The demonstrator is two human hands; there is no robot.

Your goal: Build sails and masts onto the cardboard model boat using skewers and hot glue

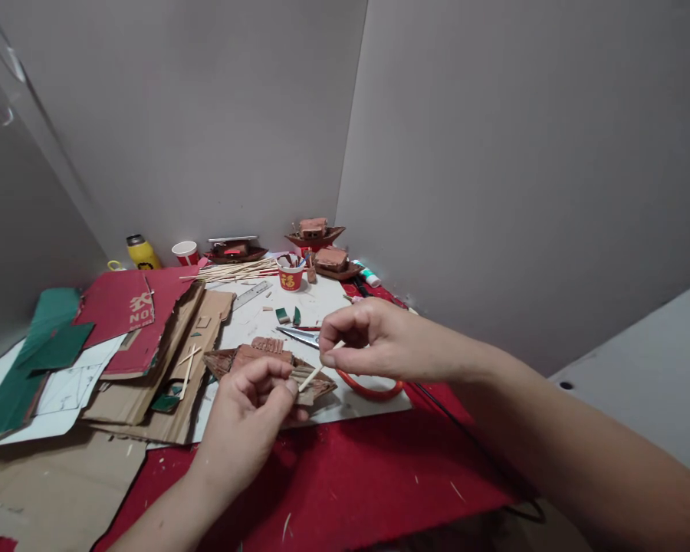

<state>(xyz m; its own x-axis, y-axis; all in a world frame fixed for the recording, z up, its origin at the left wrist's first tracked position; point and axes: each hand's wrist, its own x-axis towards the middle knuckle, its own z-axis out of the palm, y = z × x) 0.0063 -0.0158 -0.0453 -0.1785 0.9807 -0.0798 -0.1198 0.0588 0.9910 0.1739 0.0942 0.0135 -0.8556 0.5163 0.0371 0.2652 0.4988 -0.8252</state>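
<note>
A small brown cardboard model boat [247, 359] lies on a white sheet [373, 405] in front of me. My left hand [247, 418] is closed, its fingers pinching the boat's near side. My right hand [368, 337] is closed in a pinch on a thin wooden stick [316, 372], whose lower end touches the boat beside my left fingertips. Red-handled scissors [304, 334] lie under and behind my right hand.
Cardboard sheets [166, 360], red paper [123, 307] and green paper [46, 337] are stacked at left. At the back stand a red cup of tools [290, 276], a bundle of sticks [235, 270], three finished boats [316, 230], a yellow bottle [141, 251], and a ruler [251, 294]. Grey walls close the corner.
</note>
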